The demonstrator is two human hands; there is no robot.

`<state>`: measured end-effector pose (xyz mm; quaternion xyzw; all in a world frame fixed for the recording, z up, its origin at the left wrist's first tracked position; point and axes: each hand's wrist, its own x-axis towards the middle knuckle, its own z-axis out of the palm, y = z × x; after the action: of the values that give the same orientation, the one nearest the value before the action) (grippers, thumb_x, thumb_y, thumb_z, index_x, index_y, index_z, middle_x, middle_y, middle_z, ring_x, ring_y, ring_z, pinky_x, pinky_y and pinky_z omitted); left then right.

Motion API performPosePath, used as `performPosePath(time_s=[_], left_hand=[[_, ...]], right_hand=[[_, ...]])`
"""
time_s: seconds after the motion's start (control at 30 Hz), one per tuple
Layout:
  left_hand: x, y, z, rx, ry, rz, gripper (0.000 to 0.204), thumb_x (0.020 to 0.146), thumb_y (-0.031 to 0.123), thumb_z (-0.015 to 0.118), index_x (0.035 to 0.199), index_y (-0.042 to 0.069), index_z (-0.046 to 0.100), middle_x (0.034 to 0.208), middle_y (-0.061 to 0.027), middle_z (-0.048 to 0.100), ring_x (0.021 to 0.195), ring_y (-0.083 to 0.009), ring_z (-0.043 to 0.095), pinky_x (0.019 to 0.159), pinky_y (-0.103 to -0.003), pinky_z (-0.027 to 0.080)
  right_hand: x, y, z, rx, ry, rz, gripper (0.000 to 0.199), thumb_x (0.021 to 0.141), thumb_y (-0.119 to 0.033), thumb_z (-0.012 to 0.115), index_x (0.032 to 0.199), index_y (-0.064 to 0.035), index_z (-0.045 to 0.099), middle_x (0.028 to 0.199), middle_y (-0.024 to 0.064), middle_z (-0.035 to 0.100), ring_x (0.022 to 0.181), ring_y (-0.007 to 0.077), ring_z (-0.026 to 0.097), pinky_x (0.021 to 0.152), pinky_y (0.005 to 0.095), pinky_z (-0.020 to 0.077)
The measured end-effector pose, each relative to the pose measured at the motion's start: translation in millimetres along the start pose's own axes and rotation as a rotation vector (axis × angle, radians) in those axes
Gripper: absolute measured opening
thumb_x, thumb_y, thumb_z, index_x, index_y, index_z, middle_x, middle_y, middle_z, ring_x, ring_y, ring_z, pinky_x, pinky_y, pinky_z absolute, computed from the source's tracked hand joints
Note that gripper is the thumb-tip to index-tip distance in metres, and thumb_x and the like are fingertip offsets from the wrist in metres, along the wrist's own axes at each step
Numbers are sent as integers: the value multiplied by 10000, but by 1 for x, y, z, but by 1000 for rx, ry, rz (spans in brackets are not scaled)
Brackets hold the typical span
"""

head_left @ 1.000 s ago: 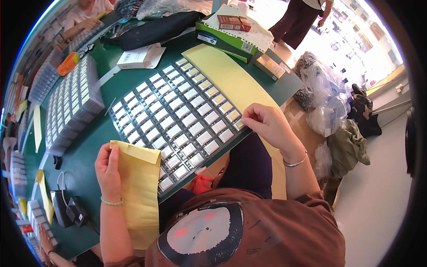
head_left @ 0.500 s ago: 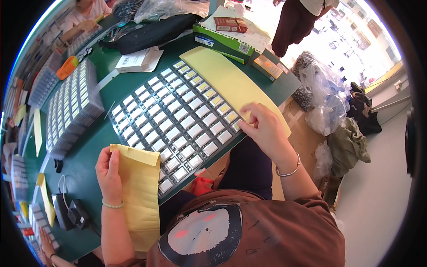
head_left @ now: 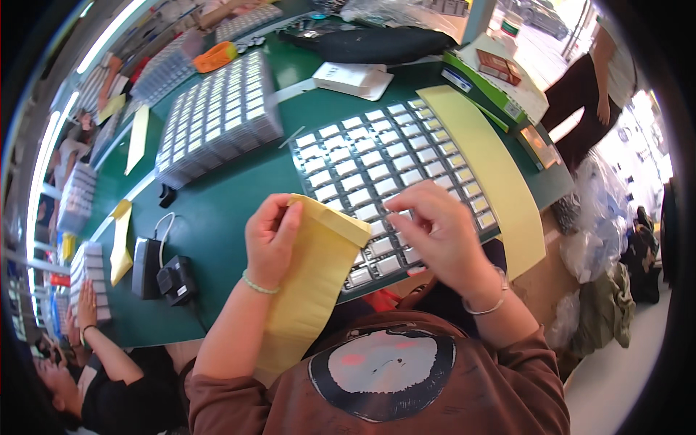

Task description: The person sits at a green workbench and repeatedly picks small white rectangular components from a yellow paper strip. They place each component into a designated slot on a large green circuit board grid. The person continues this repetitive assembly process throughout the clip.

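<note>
A long yellow paper sheet [head_left: 301, 290] with a folded top strip hangs from my left hand [head_left: 272, 235], pinched between thumb and fingers. My right hand [head_left: 442, 235] is over the lower middle of a tray, thumb and forefinger curled close together. Whatever is between those fingertips, if anything, is too small to tell. In the tray [head_left: 348, 286], small white rectangular pieces [head_left: 359, 196] sit in rows. Yellow squares [head_left: 485, 219] show on the pieces along its right side. My right hand and the sheet hide part of the tray's near rows.
A yellow strip of sheet [head_left: 500, 203] lies along the tray's right side. Stacked filled trays [head_left: 217, 116] stand at the left. Beyond are a white box [head_left: 351, 80], a black bag [head_left: 377, 45] and a green box [head_left: 478, 90]. Black power adapters [head_left: 148, 268] lie left. Other people work nearby.
My view has turned, so the table appears farther right. My right hand has moved from the tray's right edge leftward, closer to the yellow sheet. The left hand still holds the sheet.
</note>
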<state>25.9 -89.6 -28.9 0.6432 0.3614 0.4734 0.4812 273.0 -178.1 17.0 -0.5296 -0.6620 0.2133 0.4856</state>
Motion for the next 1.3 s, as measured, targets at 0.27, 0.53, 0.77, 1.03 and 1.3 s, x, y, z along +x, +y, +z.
performPosePath(time_s=[0.27, 0.53, 0.77, 1.03, 1.3], left_hand=[[-1, -2, -3, -116, -59, -27, 104, 995, 93, 576, 1010, -3, 613, 859, 25, 633, 769, -13, 549, 680, -178, 454], [2, 1, -2, -171, -148, -151, 157, 1001, 113, 571, 1119, 11, 590, 841, 33, 621, 766, -2, 531, 677, -181, 435], [8, 4, -3, -241, -124, -245, 200, 1002, 109, 574, 1188, 38, 574, 872, 24, 651, 808, -24, 582, 714, -191, 470], [3, 15, -9, -272, -282, -198, 268, 979, 65, 591, 1244, 47, 551, 1003, -15, 659, 896, -56, 624, 772, -213, 504], [5, 18, -15, -412, -200, -142, 339, 959, 33, 609, 1290, 53, 537, 1014, -35, 664, 963, -83, 634, 839, -225, 509]], right_hand=[[22, 0, 72, -117, 50, -98, 173, 816, -68, 745, 980, -34, 703, 896, 95, 640, 739, 256, 649, 646, 335, 523], [19, 4, 80, -193, 114, -230, 185, 775, -43, 759, 951, -42, 703, 877, 81, 642, 767, 244, 645, 659, 339, 531], [19, -2, 80, -358, 141, -414, 191, 773, -34, 748, 958, -59, 706, 869, 69, 640, 799, 233, 642, 668, 338, 535], [29, -12, 56, 154, -197, 196, 148, 850, -77, 720, 988, -23, 716, 850, 92, 659, 670, 195, 621, 641, 295, 517], [24, -20, 62, -44, -44, -92, 195, 813, -56, 749, 1002, -24, 714, 921, 96, 670, 773, 217, 657, 682, 301, 522]])
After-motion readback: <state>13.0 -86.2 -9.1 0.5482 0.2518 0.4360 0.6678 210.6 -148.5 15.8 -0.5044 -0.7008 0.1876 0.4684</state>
